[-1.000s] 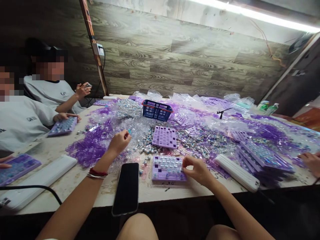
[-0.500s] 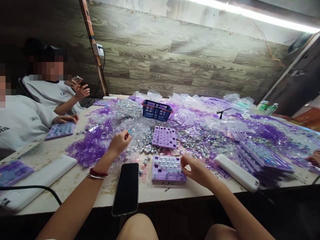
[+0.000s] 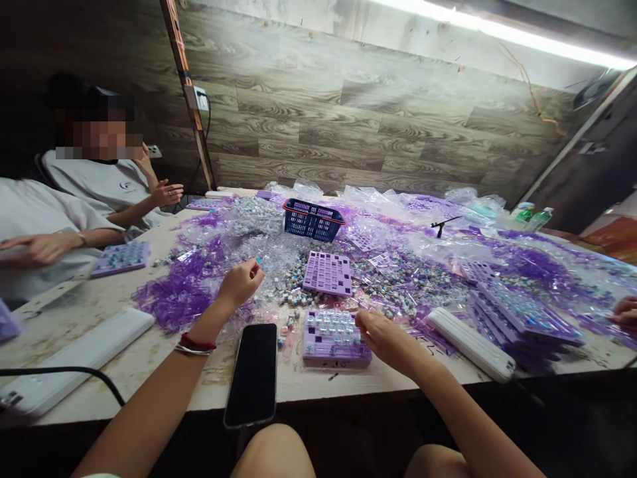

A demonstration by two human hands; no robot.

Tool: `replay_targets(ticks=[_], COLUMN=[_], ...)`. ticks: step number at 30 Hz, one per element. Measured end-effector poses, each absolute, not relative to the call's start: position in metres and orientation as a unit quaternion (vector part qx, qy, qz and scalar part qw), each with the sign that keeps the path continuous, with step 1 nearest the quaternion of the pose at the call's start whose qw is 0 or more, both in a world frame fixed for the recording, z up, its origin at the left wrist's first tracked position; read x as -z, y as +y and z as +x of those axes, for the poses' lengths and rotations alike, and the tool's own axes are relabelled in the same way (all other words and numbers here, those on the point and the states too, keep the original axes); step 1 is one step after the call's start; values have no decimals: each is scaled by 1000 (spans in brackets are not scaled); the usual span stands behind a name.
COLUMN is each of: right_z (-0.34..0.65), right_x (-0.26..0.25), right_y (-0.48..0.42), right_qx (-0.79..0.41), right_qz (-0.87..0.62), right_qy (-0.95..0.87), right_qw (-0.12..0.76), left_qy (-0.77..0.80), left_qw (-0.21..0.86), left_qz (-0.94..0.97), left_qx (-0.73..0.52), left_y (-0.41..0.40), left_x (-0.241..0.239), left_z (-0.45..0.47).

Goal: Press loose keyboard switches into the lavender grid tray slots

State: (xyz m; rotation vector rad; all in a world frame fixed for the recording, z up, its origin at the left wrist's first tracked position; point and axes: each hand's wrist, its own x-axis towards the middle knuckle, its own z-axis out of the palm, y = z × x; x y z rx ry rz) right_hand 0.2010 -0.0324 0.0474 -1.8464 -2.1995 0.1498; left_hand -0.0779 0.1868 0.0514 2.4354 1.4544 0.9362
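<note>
A purple keyboard base [image 3: 338, 354] lies in front of me, partly covered with clear keycaps [image 3: 334, 324] in rows. Over its upper right corner is my right hand [image 3: 385, 335], thumb and fingers pinched together. Whatever they hold, if anything, is hidden. My left hand [image 3: 239, 284] is closed above the pile of clear pieces [image 3: 276, 255], a small blue piece [image 3: 257, 261], seemingly a key switch, showing at its fingertips. Behind the base, a second purple plate [image 3: 327, 272] with square holes rests on heaped blue-and-white key switches [image 3: 398, 292].
A black phone [image 3: 251, 375] lies at the table edge. White power strips [image 3: 470, 343] flank me. Purple keyboards [image 3: 522, 318] are stacked at right. A dark blue basket [image 3: 312, 220] stands behind. Purple keycaps [image 3: 179, 299] are heaped at left. Two people [image 3: 122, 182] sit at left; another person's hand [image 3: 626, 313] shows at right.
My right hand has shifted slightly left over the keyboard's corner. My left hand barely moves. At left, one person has drawn a hand back from a keyboard; the other has raised a hand.
</note>
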Motion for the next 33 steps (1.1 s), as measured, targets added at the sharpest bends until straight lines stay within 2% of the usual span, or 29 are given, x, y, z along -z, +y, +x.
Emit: replay_targets(ticks=[10,17,22,25,29,33], right_z=[204,212,215,213,213,215], right_x=[-50,-52,-59,-65,-68,-65], right_y=[-33,-39,-45,-48,-50,-50], right_qx=[-89,-65,-28,-18,-42,-39], right_qz=[-628,-645,-631,-595,-538,-538], right_qy=[-751,-733,-714,-719,-751,-755], right_qw=[181,208,303,359,380,372], left_qy=[487,467,379,244,167,157], left_qw=[82,135,313,453,614,674], left_qz=[815,809,805,825,765,720], left_qx=[-302,-332,-332,-234,-96,-53], left_y=[184,182,146,106,70,72], left_x=[-53,-53,-70,-82,-86,-76], left_z=[-76,-73,-37,4,52,66])
